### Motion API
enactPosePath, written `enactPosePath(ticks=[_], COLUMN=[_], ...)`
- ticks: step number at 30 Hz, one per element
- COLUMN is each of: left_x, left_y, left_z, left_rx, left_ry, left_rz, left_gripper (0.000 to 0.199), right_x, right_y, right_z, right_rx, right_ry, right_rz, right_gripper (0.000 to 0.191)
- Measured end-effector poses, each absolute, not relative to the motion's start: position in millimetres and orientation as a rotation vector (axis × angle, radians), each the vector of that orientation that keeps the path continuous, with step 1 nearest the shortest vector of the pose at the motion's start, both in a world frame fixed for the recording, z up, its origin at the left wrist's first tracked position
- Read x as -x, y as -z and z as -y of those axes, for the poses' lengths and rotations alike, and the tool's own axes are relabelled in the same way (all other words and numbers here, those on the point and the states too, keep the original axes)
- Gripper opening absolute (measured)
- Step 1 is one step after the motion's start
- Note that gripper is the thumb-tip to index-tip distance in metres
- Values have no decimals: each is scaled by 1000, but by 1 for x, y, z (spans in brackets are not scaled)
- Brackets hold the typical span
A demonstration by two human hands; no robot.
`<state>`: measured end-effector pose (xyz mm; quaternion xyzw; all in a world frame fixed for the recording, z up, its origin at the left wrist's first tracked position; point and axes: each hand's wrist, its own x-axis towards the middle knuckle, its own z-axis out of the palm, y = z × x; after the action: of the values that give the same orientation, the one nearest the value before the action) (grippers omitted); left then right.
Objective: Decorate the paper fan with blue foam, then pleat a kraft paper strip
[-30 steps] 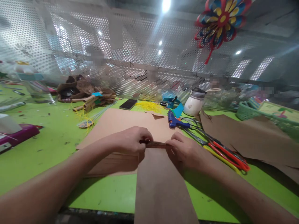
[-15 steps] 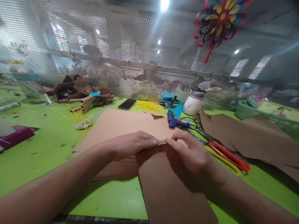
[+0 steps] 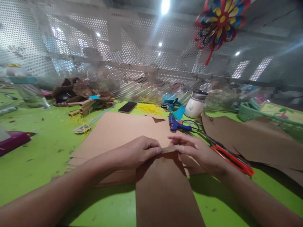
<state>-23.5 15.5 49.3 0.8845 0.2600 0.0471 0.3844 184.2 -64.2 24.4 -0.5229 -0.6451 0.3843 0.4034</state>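
A long strip of brown kraft paper (image 3: 165,189) hangs toward me with its far edge folded into a narrow band. At the left end of that band, the thumb and fingers of my left hand (image 3: 139,151) are closed on the paper. My right hand (image 3: 199,151) pinches the band's right end between thumb and fingers, its upper fingers stretched out to the left. Beneath both hands lies a stack of lighter brown paper sheets (image 3: 113,129). The undersides of my fingers are hidden.
Past the stack lie a blue glue gun (image 3: 176,122), a phone (image 3: 127,107) and yellow paper shreds (image 3: 151,109). Red-handled scissors (image 3: 234,159) sit to the right, beside a large brown paper sheet (image 3: 255,137). A white bottle (image 3: 194,105) and a green basket (image 3: 245,112) stand farther back.
The strip's folded edge has come slightly nearer me, and the strip hangs straighter. My right hand has shifted a little right along the fold, its upper fingers now straighter.
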Motion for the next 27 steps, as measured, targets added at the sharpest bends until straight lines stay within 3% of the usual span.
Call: enactPosePath(ticks=[7,17,27], left_x=[22,23,23], left_y=[-51,-43,-37], left_z=[-9,-14,-4], left_rx=[-2258,-2304,-2621], left_ry=[-92,-120,-361], left_rz=[-658,-622,-630], left_gripper=[31,29,30], right_x=[-174,-180,-175], right_y=[-20,-10,-9], right_z=[67,63,62], right_rx=[1445,1448,1330], right_ry=[-1287,-1218,-1201], right_rz=[1504,1564,1518], right_gripper=[43,41,35])
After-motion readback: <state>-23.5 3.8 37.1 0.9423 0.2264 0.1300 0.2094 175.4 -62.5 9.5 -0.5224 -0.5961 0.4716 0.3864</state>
